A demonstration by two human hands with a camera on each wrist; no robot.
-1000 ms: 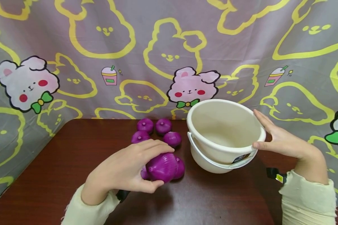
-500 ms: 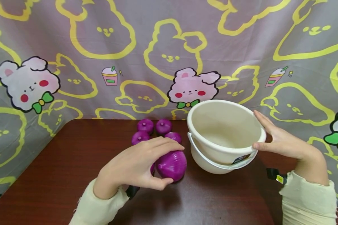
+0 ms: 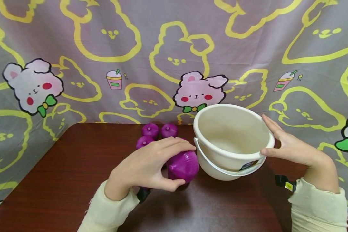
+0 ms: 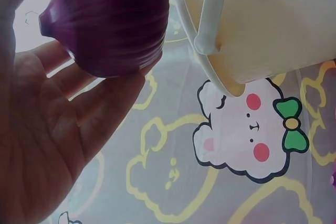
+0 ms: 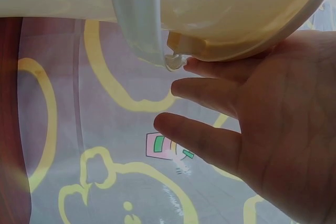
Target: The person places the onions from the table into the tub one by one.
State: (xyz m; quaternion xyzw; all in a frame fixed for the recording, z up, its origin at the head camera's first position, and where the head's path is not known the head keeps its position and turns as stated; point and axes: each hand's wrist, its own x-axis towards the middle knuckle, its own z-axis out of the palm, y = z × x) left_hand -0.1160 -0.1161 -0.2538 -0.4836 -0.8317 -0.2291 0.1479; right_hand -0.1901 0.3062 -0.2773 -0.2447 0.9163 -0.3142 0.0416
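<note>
Purple onion [image 3: 184,167], gripped by the left hand [image 3: 148,164] just beside the bucket [image 3: 217,122] in the head view, looked slick enough to slip in the left wrist one, and in the right wrist's, the right hand [image 5: 289,121] just braced the bucket, fingers straight, so bumps could've tipped it.

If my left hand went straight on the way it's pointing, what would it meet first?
Most likely the left side of the white bucket, just beyond the purple onion your left hand holds, though depth is unclear.
</note>
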